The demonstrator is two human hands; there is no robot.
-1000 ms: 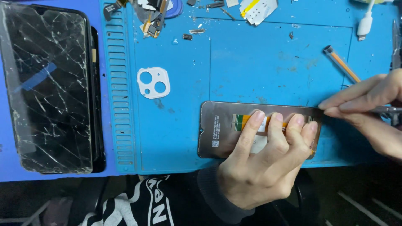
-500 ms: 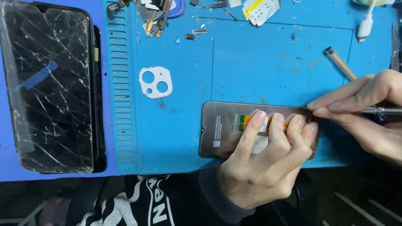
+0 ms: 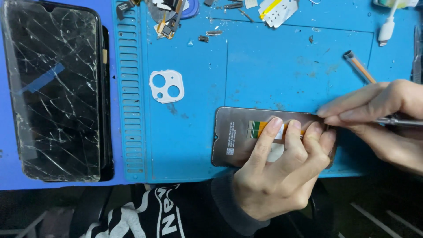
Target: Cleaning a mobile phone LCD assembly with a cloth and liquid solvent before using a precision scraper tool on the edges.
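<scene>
A brown phone display panel (image 3: 235, 136) lies face down near the front edge of the blue repair mat (image 3: 273, 75), with an orange flex strip on its back. My left hand (image 3: 282, 172) presses its fingers flat on the panel's right half and holds it down. My right hand (image 3: 383, 119) comes in from the right, pinching a thin metal tool (image 3: 398, 122) whose tip is at the panel's upper right corner, hidden by my fingertips.
A cracked black phone screen (image 3: 55, 88) lies at the left on a second dark phone. A white camera frame (image 3: 166, 86) sits mid-mat. Small parts and flex cables (image 3: 169, 17) lie at the back, with a white cable plug (image 3: 387, 30) and an orange-tipped tool (image 3: 359, 67) at the right.
My right hand has slid a little left along the panel's top edge with the metal tool. My left hand has stayed pressed on the panel.
</scene>
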